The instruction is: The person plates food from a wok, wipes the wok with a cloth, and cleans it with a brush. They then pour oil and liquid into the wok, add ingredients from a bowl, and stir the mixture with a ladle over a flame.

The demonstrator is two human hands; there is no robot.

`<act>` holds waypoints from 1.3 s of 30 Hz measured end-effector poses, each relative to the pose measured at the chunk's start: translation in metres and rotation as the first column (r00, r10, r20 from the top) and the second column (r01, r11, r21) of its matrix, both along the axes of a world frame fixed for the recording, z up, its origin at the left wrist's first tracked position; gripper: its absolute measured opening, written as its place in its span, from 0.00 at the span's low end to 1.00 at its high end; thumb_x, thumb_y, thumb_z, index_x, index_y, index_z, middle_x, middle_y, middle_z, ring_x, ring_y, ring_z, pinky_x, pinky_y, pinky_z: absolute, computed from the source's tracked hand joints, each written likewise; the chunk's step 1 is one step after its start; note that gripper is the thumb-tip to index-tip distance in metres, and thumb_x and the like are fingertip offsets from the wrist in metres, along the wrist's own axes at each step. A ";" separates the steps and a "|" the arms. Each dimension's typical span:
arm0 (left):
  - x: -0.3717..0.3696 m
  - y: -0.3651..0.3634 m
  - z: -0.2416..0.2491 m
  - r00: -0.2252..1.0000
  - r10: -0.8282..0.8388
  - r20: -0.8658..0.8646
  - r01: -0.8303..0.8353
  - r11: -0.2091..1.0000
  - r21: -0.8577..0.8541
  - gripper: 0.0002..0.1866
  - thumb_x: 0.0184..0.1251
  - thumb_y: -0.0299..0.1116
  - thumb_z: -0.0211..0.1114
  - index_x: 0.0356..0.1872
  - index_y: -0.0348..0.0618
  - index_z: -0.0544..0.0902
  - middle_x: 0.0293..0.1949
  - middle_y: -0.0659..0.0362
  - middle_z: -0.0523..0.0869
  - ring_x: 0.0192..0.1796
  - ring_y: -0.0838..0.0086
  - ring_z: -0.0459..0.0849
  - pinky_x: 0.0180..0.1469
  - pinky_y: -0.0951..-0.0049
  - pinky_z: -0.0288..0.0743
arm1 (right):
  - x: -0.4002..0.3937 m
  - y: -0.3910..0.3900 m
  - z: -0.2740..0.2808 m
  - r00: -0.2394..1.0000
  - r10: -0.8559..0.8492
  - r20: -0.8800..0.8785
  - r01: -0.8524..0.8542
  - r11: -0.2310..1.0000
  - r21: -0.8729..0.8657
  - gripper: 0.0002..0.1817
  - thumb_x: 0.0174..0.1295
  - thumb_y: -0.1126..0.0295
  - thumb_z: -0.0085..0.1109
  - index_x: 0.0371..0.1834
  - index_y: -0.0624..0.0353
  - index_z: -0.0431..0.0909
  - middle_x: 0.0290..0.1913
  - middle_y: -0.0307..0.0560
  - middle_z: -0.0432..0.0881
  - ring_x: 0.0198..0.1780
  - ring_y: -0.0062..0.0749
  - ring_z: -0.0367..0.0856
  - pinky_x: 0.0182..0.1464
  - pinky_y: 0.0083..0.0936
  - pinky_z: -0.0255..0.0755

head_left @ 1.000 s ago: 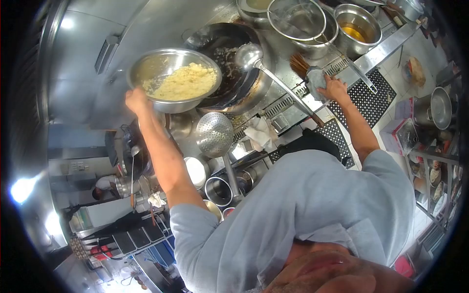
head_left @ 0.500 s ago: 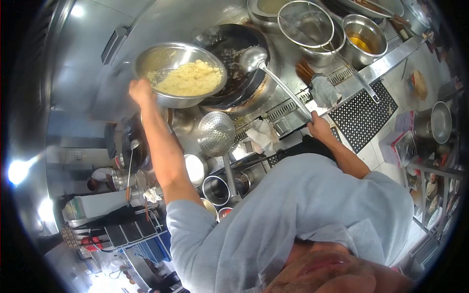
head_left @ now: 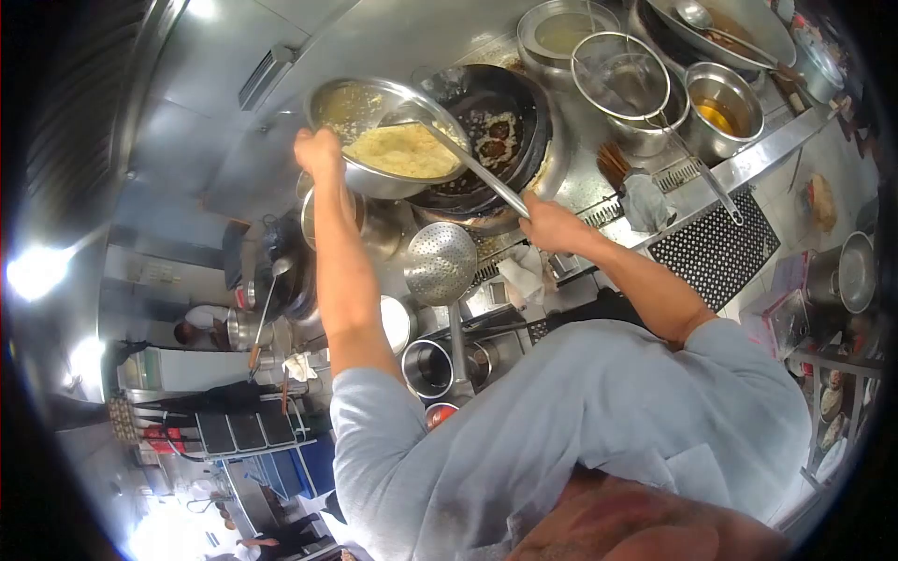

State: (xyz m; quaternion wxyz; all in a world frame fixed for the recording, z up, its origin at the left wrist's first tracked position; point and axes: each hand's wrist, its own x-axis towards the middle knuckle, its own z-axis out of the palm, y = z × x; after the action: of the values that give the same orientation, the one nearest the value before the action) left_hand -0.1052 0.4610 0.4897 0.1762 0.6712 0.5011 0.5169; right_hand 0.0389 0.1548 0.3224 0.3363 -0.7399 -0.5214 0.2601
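Observation:
My left hand (head_left: 320, 152) grips the near left rim of a steel mixing bowl (head_left: 374, 184), which is tilted toward a black wok (head_left: 468, 84). Inside the bowl lies a pale yellow, crumbly mass of food (head_left: 409, 151). My right hand (head_left: 554, 224) is closed around the long handle of a ladle (head_left: 482, 173). The ladle's head reaches into the bowl, at the far side of the food, and is partly hidden. Dark oily residue and pale bits show in the wok, partly covered by the bowl.
A perforated skimmer (head_left: 441, 265) lies below the wok. To the right are a round strainer (head_left: 620, 75) over a pot, a pot of yellow liquid (head_left: 724, 100), a brush (head_left: 613, 165) and a grey cloth (head_left: 647, 201). Another person (head_left: 201, 324) is at far left.
My right hand has moved left and up, bringing the ladle's head from over the wok into the bowl. In view, the bowl and left hand sit farther right, as does the whole scene.

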 end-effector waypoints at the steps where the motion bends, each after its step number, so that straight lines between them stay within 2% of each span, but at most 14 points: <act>1: 0.000 0.006 -0.003 1.000 0.001 0.003 -0.001 1.000 0.000 0.07 0.44 0.24 0.56 0.25 0.29 0.75 0.25 0.48 0.80 0.28 0.66 0.76 0.36 0.65 0.71 | 0.007 0.006 0.009 1.000 0.001 0.003 -0.001 1.000 0.000 0.18 0.63 0.64 0.49 0.47 0.69 0.65 0.29 0.66 0.79 0.32 0.56 0.81 0.36 0.46 0.73; 3: -0.002 0.015 -0.003 0.998 0.019 -0.066 -0.018 1.000 0.024 0.06 0.44 0.24 0.57 0.24 0.31 0.75 0.26 0.45 0.81 0.28 0.61 0.78 0.38 0.64 0.71 | 0.022 0.017 0.048 0.966 0.015 -0.258 -0.092 0.953 -0.288 0.17 0.62 0.65 0.49 0.47 0.69 0.65 0.33 0.71 0.79 0.40 0.63 0.79 0.44 0.49 0.70; 4: -0.003 0.015 0.001 0.998 0.027 -0.056 -0.025 0.999 0.037 0.06 0.44 0.24 0.57 0.24 0.31 0.75 0.26 0.45 0.81 0.28 0.61 0.78 0.38 0.64 0.71 | 0.026 0.033 0.010 0.997 0.072 -0.009 -0.072 0.997 -0.035 0.17 0.61 0.66 0.49 0.47 0.70 0.65 0.32 0.71 0.79 0.39 0.64 0.79 0.43 0.49 0.70; 7: 0.003 0.002 0.009 0.984 0.095 -0.150 -0.086 0.994 0.062 0.06 0.43 0.25 0.57 0.23 0.33 0.75 0.27 0.43 0.81 0.29 0.55 0.78 0.40 0.62 0.72 | 0.013 0.033 -0.007 1.000 -0.009 0.026 0.008 1.000 0.025 0.17 0.60 0.66 0.50 0.44 0.71 0.66 0.32 0.70 0.79 0.38 0.63 0.79 0.43 0.49 0.71; 16: -0.012 0.023 0.003 0.984 0.097 -0.152 -0.092 0.995 0.043 0.06 0.43 0.26 0.57 0.23 0.33 0.76 0.26 0.42 0.81 0.31 0.51 0.79 0.41 0.59 0.72 | 0.010 0.038 0.014 0.975 0.006 -0.221 -0.058 0.971 -0.231 0.18 0.57 0.70 0.47 0.48 0.71 0.68 0.34 0.66 0.80 0.28 0.54 0.82 0.36 0.41 0.75; 19: -0.012 0.022 0.006 0.984 0.107 -0.141 -0.100 0.993 0.055 0.06 0.43 0.26 0.56 0.24 0.34 0.76 0.27 0.42 0.82 0.32 0.51 0.80 0.42 0.59 0.72 | 0.017 0.030 -0.001 0.993 0.070 0.090 -0.077 0.994 0.077 0.17 0.57 0.70 0.48 0.45 0.71 0.69 0.30 0.62 0.80 0.27 0.48 0.82 0.31 0.39 0.74; 21: -0.011 0.023 0.007 0.975 0.165 -0.147 -0.159 0.986 0.055 0.06 0.44 0.26 0.56 0.24 0.35 0.76 0.27 0.43 0.81 0.32 0.51 0.80 0.42 0.59 0.72 | 0.017 0.013 0.024 0.996 0.064 0.062 -0.064 0.998 0.003 0.16 0.56 0.69 0.49 0.44 0.70 0.70 0.30 0.60 0.80 0.30 0.46 0.82 0.31 0.38 0.74; 23: -0.009 0.025 0.005 0.969 0.152 -0.194 -0.153 0.988 0.011 0.06 0.44 0.26 0.56 0.25 0.35 0.77 0.28 0.43 0.82 0.33 0.51 0.80 0.42 0.59 0.72 | 0.020 0.004 0.058 0.962 0.139 -0.236 -0.212 0.922 -0.324 0.17 0.56 0.69 0.49 0.45 0.70 0.70 0.34 0.62 0.80 0.32 0.49 0.82 0.35 0.39 0.75; 25: -0.009 0.031 0.009 0.964 0.158 -0.213 -0.165 0.986 -0.016 0.07 0.44 0.27 0.56 0.25 0.34 0.77 0.29 0.43 0.82 0.34 0.50 0.81 0.42 0.59 0.72 | 0.021 0.005 0.055 0.969 0.150 -0.196 -0.206 0.927 -0.313 0.17 0.56 0.69 0.49 0.46 0.69 0.69 0.33 0.60 0.80 0.30 0.47 0.82 0.32 0.39 0.74; 27: -0.011 0.031 0.008 0.961 0.161 -0.226 -0.161 0.987 0.020 0.08 0.45 0.27 0.57 0.27 0.34 0.78 0.30 0.43 0.83 0.36 0.50 0.82 0.43 0.60 0.72 | 0.009 -0.006 0.027 0.994 0.051 -0.098 -0.058 0.995 -0.077 0.15 0.56 0.70 0.49 0.44 0.68 0.70 0.28 0.56 0.79 0.22 0.43 0.79 0.25 0.37 0.71; 28: -0.010 0.033 0.010 0.961 0.158 -0.226 -0.158 0.987 0.020 0.08 0.45 0.27 0.57 0.27 0.34 0.78 0.30 0.43 0.83 0.36 0.50 0.82 0.43 0.60 0.72 | 0.007 -0.007 0.026 0.982 0.037 -0.184 -0.078 0.972 -0.223 0.15 0.56 0.70 0.49 0.44 0.68 0.71 0.27 0.56 0.79 0.23 0.44 0.80 0.25 0.38 0.71; 31: -0.009 0.037 0.007 0.957 0.155 -0.245 -0.165 0.986 -0.020 0.08 0.46 0.28 0.57 0.28 0.35 0.78 0.32 0.43 0.83 0.38 0.50 0.82 0.44 0.60 0.73 | 0.030 0.006 0.034 0.959 0.171 -0.225 -0.233 0.930 -0.285 0.17 0.56 0.70 0.47 0.47 0.67 0.69 0.29 0.58 0.79 0.24 0.45 0.80 0.27 0.38 0.73; 32: -0.009 0.040 0.008 0.965 0.149 -0.216 -0.154 0.988 -0.008 0.09 0.46 0.28 0.57 0.28 0.35 0.79 0.33 0.42 0.84 0.39 0.50 0.82 0.45 0.60 0.73 | 0.023 -0.008 0.065 0.975 0.121 -0.188 -0.171 0.946 -0.276 0.17 0.55 0.71 0.47 0.47 0.67 0.69 0.29 0.58 0.79 0.25 0.45 0.80 0.28 0.39 0.73; 39: 0.002 0.023 0.019 0.946 0.144 -0.291 -0.143 0.989 0.024 0.09 0.45 0.28 0.57 0.28 0.35 0.79 0.34 0.41 0.83 0.39 0.48 0.82 0.46 0.59 0.73 | 0.023 -0.005 0.051 0.984 0.146 -0.100 -0.164 0.965 -0.205 0.18 0.56 0.70 0.48 0.49 0.66 0.68 0.34 0.61 0.79 0.29 0.48 0.81 0.31 0.42 0.73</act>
State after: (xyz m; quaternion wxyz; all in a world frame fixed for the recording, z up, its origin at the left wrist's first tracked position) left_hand -0.1035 0.4838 0.5086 0.0612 0.7024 0.5683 0.4242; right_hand 0.0616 0.1501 0.3731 0.2559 -0.7168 -0.5322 0.3707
